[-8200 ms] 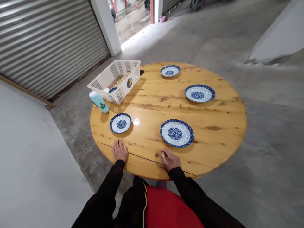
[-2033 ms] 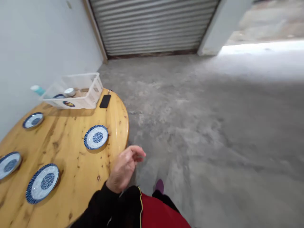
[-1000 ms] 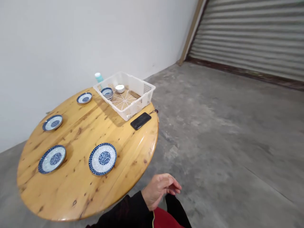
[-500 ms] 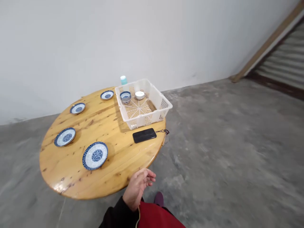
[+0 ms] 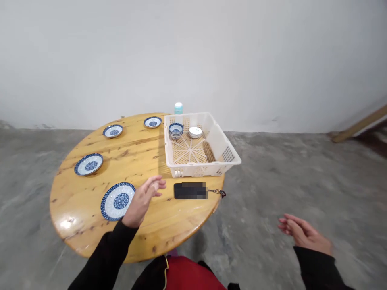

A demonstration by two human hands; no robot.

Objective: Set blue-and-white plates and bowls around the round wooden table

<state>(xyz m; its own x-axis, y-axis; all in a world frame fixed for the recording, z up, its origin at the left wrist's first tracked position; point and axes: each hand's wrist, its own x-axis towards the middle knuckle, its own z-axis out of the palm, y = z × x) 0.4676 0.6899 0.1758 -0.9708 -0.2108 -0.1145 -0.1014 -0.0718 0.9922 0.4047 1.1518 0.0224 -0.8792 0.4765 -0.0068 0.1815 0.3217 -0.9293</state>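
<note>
My left hand [image 5: 143,201] is over the table's near side, fingers loosely stretched and holding nothing. It overlaps the right edge of a blue-and-white plate [image 5: 116,201] in my view; I cannot tell whether they touch. To the right, past the table's edge, my right hand [image 5: 306,234] hangs over the floor with fingers extended and nothing in it. A black phone [image 5: 189,191] with a strap lies between the hands, nearer the left. Behind the phone stands a white plastic basket [image 5: 204,166] containing stacked blue-rimmed bowls [image 5: 175,131], small white dishes [image 5: 195,132] and a bundle of chopsticks [image 5: 209,152].
More blue-and-white plates lie along the left side of the round wooden table [image 5: 133,155]: one at left [image 5: 88,164], one farther back [image 5: 113,131], one near the basket [image 5: 152,122]. A light-blue bottle [image 5: 178,108] stands behind the basket, before the wall [image 5: 193,56].
My left hand has risen from the table's front edge and moved left over the tabletop. The right hand has come into view. The view has turned left, shifting the basket rightward.
</note>
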